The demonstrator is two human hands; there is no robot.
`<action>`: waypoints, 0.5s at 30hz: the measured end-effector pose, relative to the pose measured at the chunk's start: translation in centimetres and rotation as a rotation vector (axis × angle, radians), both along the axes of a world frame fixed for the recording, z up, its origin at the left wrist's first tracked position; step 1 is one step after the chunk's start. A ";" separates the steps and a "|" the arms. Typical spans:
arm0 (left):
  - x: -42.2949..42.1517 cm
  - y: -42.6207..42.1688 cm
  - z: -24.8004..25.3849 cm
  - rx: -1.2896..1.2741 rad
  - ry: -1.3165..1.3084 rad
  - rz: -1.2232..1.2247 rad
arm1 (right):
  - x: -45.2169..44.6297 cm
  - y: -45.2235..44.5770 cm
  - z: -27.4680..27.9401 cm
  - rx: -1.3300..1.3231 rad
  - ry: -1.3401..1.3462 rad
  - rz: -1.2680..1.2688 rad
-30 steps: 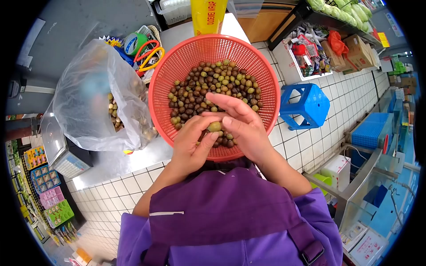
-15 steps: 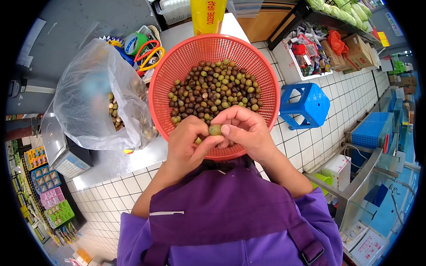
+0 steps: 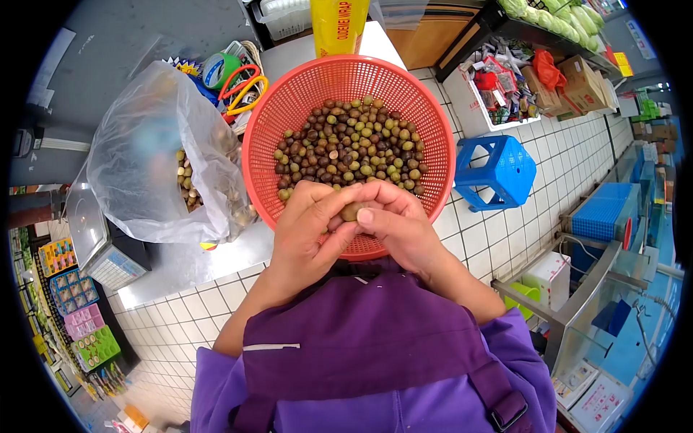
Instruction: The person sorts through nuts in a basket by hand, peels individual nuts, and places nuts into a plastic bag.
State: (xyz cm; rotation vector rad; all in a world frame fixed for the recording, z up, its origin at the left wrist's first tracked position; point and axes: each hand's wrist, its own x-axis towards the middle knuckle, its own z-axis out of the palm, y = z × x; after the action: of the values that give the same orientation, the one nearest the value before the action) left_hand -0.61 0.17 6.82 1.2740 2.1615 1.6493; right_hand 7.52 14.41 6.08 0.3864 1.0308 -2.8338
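Observation:
Both of my hands meet over the near rim of a red plastic basket [image 3: 261, 108]. Between their fingertips is a small round greenish-brown fruit [image 3: 351, 211], partly covered by the fingers. My left hand [image 3: 310, 225] grips it from the left with thumb and fingers closed. From the right, my right hand [image 3: 399, 224] presses its thumb against the fruit, its fingers curled around behind. Many similar round fruits [image 3: 346, 141], green to dark brown, fill the bottom of the basket. A clear plastic bag [image 3: 137, 180] stands left of it, holding pale and brown pieces [image 3: 189, 184].
The basket and bag rest on a metal table [image 3: 180, 270]. Scissors with red and yellow handles [image 3: 245, 90] and green tape [image 3: 220, 71] lie behind the bag. A scale [image 3: 112, 252] stands at left, a blue stool [image 3: 498, 173] at right. A yellow wrap box [image 3: 338, 27] is behind.
My hands have drawn closer together and the right fingers have curled in. The fruit between them now looks browner and is more covered.

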 end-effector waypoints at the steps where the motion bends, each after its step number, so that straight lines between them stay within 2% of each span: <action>1: 0.0 0.0 0.0 0.000 0.000 -0.002 | 0.0 -0.1 0.0 0.090 0.017 0.000; 4: -0.2 0.0 0.0 0.040 0.046 0.077 | 0.0 -0.3 0.7 0.202 0.059 -0.020; 6: -0.9 -0.5 -0.2 -0.012 0.302 -0.037 | 0.0 -0.3 1.3 0.225 0.083 -0.041; 12: -1.7 -0.7 0.4 -0.019 0.169 -0.241 | 0.2 0.5 1.6 0.274 0.026 0.072; 15: -1.7 -0.8 0.0 -0.046 0.230 -0.257 | 0.1 0.4 1.4 0.327 0.027 0.083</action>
State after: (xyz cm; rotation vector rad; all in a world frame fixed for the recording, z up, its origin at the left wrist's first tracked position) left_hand -2.33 -0.65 6.77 1.7178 2.0323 1.4051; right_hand 7.60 14.79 7.49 0.3235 1.4836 -2.6045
